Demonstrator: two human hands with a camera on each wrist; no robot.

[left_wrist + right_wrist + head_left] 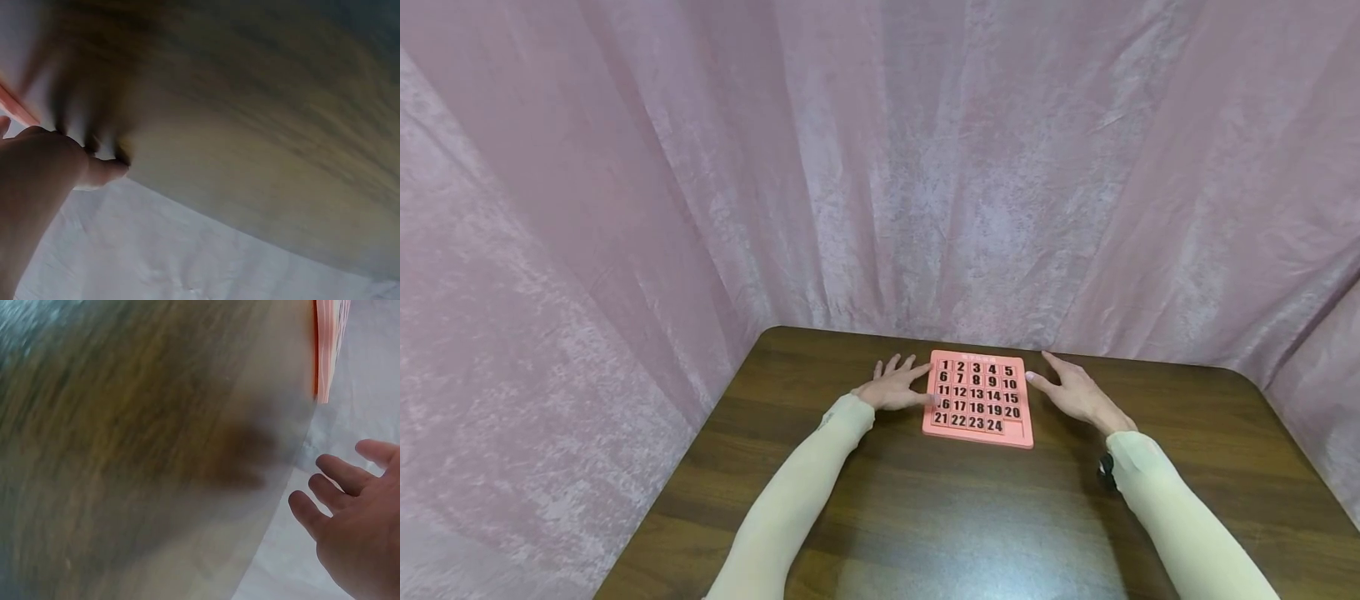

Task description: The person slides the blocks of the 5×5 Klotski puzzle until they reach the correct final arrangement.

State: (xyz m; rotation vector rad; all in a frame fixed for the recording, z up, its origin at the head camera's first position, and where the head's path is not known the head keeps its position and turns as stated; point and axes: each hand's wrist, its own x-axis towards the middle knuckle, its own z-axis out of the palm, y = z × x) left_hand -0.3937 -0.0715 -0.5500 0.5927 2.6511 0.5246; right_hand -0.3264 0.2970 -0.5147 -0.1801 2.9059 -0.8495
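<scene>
Twenty-four tiles in order, one slot vacant

Two bare hands flanked a pink, plastic-looking square puzzle board (979, 357) in the head view, where it lay flat on a dark brown wood-grain table (880, 475). Its black-numbered square tiles (976, 395) read in sequence from 1 to 24, with 16 partly covered, and the vacant slot (1013, 430) was at the board's lower right corner. Judging by that order, the sorting looked finished, with no tile left to slide. The left hand (892, 389) was at the board's left side, fingers fanned apart, its thumb over the edge by tile 16 and its forefinger near the upper left edge. The right hand (1071, 393) was just right of the board, fingers extended and thumb held away from them, the thumb tip beside the right edge; whether it touched could not be told.

Left wrist view: only a sliver of the board showed, near the left hand's thumb side. The fingers were foreshortened, so contact was unclear.

Right wrist view: the board's striped side edge appeared beyond the right hand's fingertips. Those fingers were separated, slightly bent, and pinched nothing.
</scene>
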